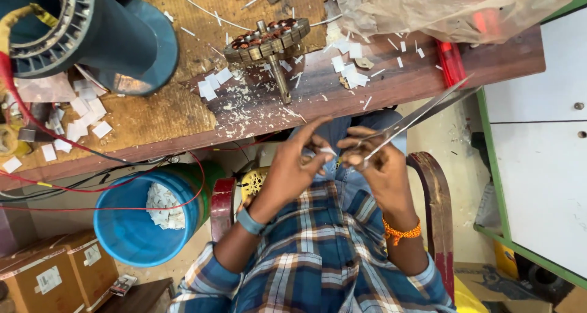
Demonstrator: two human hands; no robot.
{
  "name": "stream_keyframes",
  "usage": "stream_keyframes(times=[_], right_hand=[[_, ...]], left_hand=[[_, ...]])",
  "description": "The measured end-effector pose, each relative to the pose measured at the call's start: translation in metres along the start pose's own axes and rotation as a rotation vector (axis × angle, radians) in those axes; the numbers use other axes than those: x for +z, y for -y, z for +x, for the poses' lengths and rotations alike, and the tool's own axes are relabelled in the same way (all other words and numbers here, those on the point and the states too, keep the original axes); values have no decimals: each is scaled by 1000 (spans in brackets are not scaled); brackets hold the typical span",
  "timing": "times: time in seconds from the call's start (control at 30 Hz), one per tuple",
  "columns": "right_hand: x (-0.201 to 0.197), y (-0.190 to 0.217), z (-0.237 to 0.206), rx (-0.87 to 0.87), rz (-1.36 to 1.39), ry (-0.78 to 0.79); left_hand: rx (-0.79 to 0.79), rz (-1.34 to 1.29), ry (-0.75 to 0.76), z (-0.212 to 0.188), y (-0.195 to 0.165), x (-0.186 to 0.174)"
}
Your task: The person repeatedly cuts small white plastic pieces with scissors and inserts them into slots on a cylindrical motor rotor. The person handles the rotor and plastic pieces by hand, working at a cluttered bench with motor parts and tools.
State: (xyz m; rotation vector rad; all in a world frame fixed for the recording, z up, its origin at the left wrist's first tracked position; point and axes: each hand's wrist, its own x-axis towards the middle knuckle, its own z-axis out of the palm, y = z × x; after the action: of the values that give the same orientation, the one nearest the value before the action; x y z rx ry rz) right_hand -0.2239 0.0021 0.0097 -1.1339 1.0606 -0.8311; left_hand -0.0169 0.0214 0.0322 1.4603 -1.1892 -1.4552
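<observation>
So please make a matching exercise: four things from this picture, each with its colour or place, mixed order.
Things:
1. scissors
2. bucket
3. thread band
4. motor stator

Colour or place:
A. orange, on the right hand's wrist
B. on the wooden bench
C. blue, below the bench
D. in the right hand, blades open

Pairs: 1-D, 2-C, 3-A, 4-B

Open gap between hands (293,166) and workbench (391,86)

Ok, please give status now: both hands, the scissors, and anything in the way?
Right hand grips scissors, blades open, over the lap. Left hand pinches small white paper piece at the blades. Nothing in the way.
</observation>
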Motion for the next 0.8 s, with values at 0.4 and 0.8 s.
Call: stream_keyframes(times=[0.4,0.8], right_hand=[[0,-5,5,166,67,23],[19,-12,2,90,-3,8]], left_hand=[[103,-40,-53,-9,12,12],[663,479,-181,-20,14,8]])
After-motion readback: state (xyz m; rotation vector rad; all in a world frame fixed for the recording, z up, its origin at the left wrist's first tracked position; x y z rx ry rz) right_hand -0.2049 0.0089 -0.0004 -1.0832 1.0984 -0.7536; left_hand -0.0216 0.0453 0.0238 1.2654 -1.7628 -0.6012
